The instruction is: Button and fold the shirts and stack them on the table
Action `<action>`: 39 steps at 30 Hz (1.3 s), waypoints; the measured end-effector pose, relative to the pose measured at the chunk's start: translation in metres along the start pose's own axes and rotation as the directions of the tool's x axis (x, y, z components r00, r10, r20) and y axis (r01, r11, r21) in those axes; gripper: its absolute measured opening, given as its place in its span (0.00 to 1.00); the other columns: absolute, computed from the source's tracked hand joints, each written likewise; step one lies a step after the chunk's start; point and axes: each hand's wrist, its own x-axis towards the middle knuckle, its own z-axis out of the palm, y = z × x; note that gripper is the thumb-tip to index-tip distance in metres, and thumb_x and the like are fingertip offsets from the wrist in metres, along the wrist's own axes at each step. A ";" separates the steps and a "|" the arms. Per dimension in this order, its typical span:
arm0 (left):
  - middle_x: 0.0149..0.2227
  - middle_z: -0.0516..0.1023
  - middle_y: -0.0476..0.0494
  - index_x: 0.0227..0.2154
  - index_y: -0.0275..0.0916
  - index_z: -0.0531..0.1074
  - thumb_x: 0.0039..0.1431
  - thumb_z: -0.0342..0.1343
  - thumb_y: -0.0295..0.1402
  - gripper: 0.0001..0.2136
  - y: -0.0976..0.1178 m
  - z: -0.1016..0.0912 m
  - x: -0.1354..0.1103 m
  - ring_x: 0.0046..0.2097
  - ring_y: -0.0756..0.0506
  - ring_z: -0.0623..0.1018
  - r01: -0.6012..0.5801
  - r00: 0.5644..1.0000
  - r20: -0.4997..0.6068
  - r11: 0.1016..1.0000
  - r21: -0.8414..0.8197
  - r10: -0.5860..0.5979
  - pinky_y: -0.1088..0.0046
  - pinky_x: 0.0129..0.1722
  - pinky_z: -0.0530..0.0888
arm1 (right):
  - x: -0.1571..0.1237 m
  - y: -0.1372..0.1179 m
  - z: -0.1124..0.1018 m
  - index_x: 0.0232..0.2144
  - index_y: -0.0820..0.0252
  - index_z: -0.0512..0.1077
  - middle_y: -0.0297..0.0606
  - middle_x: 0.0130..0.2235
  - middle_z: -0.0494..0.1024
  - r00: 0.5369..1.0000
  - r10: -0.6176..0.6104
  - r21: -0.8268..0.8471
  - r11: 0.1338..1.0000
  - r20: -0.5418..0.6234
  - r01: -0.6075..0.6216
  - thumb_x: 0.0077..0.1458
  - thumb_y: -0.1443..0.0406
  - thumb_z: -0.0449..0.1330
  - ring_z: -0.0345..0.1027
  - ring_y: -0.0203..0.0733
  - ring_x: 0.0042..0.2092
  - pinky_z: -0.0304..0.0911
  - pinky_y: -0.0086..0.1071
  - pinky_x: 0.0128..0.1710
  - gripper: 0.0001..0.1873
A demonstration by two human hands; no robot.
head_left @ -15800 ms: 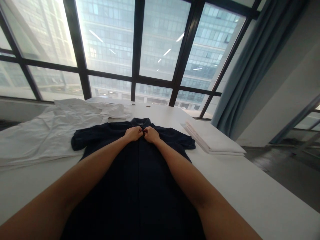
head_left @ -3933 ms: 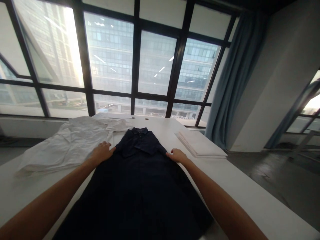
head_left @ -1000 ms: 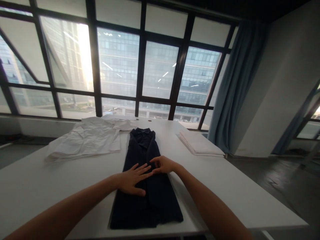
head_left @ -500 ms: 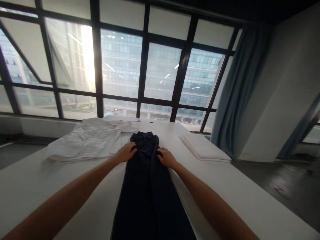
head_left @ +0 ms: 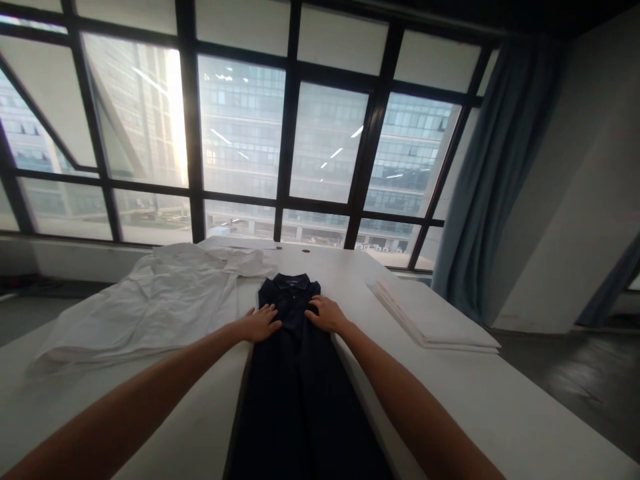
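Note:
A dark navy collared shirt (head_left: pixel 295 380) lies lengthwise on the white table, its collar at the far end and its sides folded inward into a long narrow shape. My left hand (head_left: pixel 261 323) rests on the shirt's left edge below the collar, fingers spread flat. On the opposite edge lies my right hand (head_left: pixel 326 313), its fingers lightly bent over the cloth and apart from one another. Neither hand grips the fabric. The near end of the shirt runs out of the bottom of the view.
A rumpled white garment (head_left: pixel 165 293) is spread on the table's left side. To the right sits a folded stack of whitish cloth (head_left: pixel 435 313). The white table (head_left: pixel 450 393) reaches toward large windows (head_left: pixel 240 127); a blue curtain (head_left: pixel 480 200) hangs at the right.
My left hand has slid inward over the shirt, its fingers spreading flatter. My right hand has also shifted slightly inward. The view has moved a little closer to the table.

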 end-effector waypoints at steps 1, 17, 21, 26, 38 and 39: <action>0.68 0.47 0.30 0.65 0.34 0.54 0.64 0.33 0.54 0.35 -0.001 0.002 0.002 0.69 0.34 0.47 0.011 1.000 -0.026 1.000 -0.001 -0.011 0.46 0.62 0.49 | 0.003 0.000 0.004 0.58 0.63 0.67 0.48 0.63 0.63 0.999 0.016 0.004 1.000 0.042 -0.016 0.60 0.52 0.51 0.53 0.51 0.64 0.48 0.43 0.62 0.30; 0.67 0.50 0.26 0.64 0.26 0.56 0.63 0.34 0.56 0.38 0.026 0.034 -0.020 0.68 0.31 0.48 0.092 0.956 -0.282 0.996 0.007 -0.086 0.53 0.64 0.51 | -0.037 -0.010 0.009 0.68 0.64 0.48 0.47 0.69 0.43 0.970 -0.048 0.025 0.999 0.238 0.044 0.61 0.40 0.38 0.34 0.50 0.70 0.35 0.48 0.65 0.44; 0.67 0.51 0.28 0.63 0.27 0.56 0.63 0.35 0.56 0.38 0.028 0.046 -0.021 0.68 0.32 0.49 0.041 0.957 -0.290 0.999 0.031 -0.031 0.55 0.64 0.51 | -0.050 -0.015 0.016 0.67 0.64 0.50 0.49 0.69 0.45 0.986 -0.061 -0.035 0.997 0.154 0.067 0.61 0.41 0.36 0.35 0.51 0.69 0.32 0.50 0.65 0.44; 0.67 0.52 0.28 0.63 0.26 0.58 0.62 0.37 0.55 0.38 0.022 0.034 -0.009 0.68 0.34 0.50 -0.011 0.965 -0.262 0.999 0.037 0.020 0.58 0.65 0.50 | -0.047 -0.018 0.014 0.66 0.66 0.52 0.50 0.68 0.48 0.990 -0.060 -0.071 0.995 0.126 0.069 0.62 0.42 0.36 0.38 0.53 0.69 0.32 0.50 0.65 0.43; 0.67 0.51 0.26 0.63 0.25 0.57 0.64 0.38 0.52 0.36 0.008 0.020 0.033 0.68 0.34 0.49 0.056 0.964 -0.262 0.998 0.019 -0.049 0.58 0.65 0.51 | 0.002 0.007 0.017 0.65 0.66 0.54 0.50 0.68 0.51 0.995 -0.049 -0.066 0.996 0.083 0.055 0.63 0.44 0.39 0.43 0.54 0.68 0.39 0.48 0.64 0.41; 0.67 0.51 0.27 0.63 0.25 0.56 0.65 0.38 0.50 0.34 0.007 0.019 0.030 0.69 0.35 0.49 0.049 0.956 -0.289 0.999 -0.005 -0.048 0.58 0.65 0.51 | -0.002 0.005 0.014 0.65 0.66 0.55 0.50 0.67 0.53 0.998 -0.051 -0.082 0.995 0.040 0.055 0.63 0.45 0.40 0.45 0.54 0.67 0.39 0.48 0.64 0.39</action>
